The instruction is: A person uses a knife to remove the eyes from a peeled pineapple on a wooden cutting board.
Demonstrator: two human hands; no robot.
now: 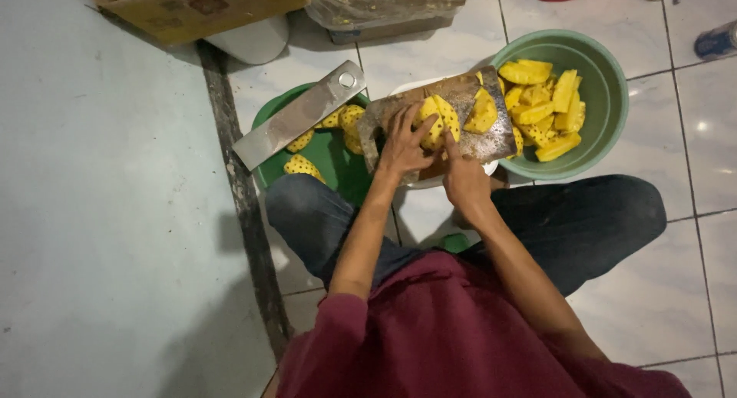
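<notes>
A peeled yellow pineapple half (439, 120) lies on a worn wooden cutting board (495, 142) that rests across a white bowl. My left hand (403, 146) presses down on the pineapple's left side with its fingers spread over it. My right hand (464, 180) is curled at the board's near edge, and its forefinger reaches up to the fruit. Whatever it grips is hidden. A second cut pineapple piece (482, 114) lies on the board to the right.
A light green basin (610, 99) at the right holds several pineapple wedges. A darker green basin (326, 156) at the left holds peeled pieces, with a flat metal blade (299, 115) across its rim. A cardboard box (199, 6) and plastic-wrapped tray stand behind. My knees flank the board.
</notes>
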